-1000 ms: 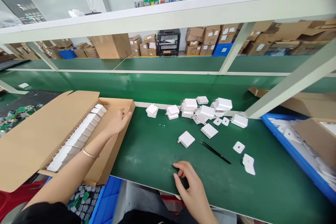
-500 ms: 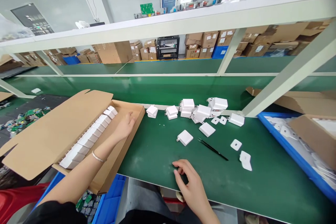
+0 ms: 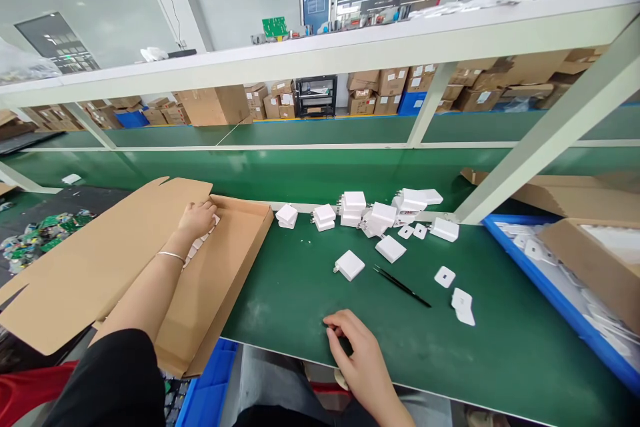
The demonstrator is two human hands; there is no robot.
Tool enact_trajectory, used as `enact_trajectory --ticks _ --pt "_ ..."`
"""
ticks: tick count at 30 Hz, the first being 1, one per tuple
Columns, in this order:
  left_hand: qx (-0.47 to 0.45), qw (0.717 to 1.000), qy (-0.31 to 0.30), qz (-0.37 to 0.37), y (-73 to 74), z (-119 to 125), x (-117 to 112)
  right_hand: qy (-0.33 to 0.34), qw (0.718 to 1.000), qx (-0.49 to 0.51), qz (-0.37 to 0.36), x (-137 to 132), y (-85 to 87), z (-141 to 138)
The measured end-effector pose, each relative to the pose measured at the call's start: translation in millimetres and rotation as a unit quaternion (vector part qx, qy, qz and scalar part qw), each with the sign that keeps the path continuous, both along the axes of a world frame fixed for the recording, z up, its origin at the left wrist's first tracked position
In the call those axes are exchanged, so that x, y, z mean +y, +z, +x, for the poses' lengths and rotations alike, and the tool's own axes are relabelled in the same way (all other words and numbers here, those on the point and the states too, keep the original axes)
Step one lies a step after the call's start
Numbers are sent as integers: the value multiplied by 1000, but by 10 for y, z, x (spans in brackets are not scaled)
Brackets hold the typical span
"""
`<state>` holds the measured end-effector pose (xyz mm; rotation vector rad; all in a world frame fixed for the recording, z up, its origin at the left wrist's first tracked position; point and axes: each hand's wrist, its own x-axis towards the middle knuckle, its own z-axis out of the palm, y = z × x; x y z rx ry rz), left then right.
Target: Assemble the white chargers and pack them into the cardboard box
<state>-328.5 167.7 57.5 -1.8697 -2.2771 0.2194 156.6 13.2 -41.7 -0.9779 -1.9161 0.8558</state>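
My left hand (image 3: 198, 219) lies on the far end of a row of white chargers (image 3: 193, 250) inside an open cardboard box (image 3: 220, 280); its fingers curl over the top chargers, and my forearm hides most of the row. My right hand (image 3: 353, 347) rests near the front edge of the green table (image 3: 300, 293), fingers loosely curled, nothing visible in it. A single white charger (image 3: 349, 265) lies ahead of it. A heap of white chargers (image 3: 373, 212) sits farther back. Black tweezers (image 3: 401, 286) lie to the right.
Small white cover plates (image 3: 460, 298) lie right of the tweezers. A blue bin (image 3: 550, 283) with white parts and a cardboard box (image 3: 590, 267) stand at the right. A slanted white frame post (image 3: 540, 140) crosses above. A blue crate (image 3: 203, 387) sits under the box.
My left hand moved left from the box's near wall onto the far end of the charger row. My right hand stayed in place.
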Motion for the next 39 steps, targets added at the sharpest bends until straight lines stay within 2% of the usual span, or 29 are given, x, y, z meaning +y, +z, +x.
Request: enact_trajectory --ticks 3,5,8,11,15,18,21,23,26,28,32,35,37,39 --pt "2 1000 8 30 31 232 86 1 1000 -11 15 7 -15 -9" --pt "-5 998 -10 65 64 505 155 0 1000 -15 23 8 -19 -19" --pt "-31 990 -76 117 111 1065 245 -1 1000 -5 23 0 -2 -33" --pt "-68 976 -160 132 120 1695 312 -14 999 45 11 -13 25 -3" --pt "-116 956 -252 97 -2 2404 437 -113 988 100 26 44 16 232" --pt "-150 951 -261 66 -183 2733 580 -237 968 69 47 201 -24 613" --pt "-191 952 -235 48 -360 2896 680 -356 932 -34 56 391 -66 1095" --pt "-218 950 -217 50 -451 2938 671 -413 899 -126 74 479 -98 1390" --pt "-251 947 -188 74 -542 2930 528 -462 849 -236 94 538 -168 1679" --pt "-266 944 -175 89 -571 2896 371 -472 835 -269 90 562 -214 1757" --pt "-285 937 -168 111 -541 2809 15 -474 833 -284 39 646 -236 1773" --pt "-304 929 -168 132 -469 2772 -277 -461 846 -268 -4 710 -216 1802" --pt "-364 907 -157 144 -427 2777 -503 -443 860 -252 -12 725 -216 1841" --pt "-471 860 -132 145 -397 2812 -750 -431 869 -242 -14 717 -227 1878"
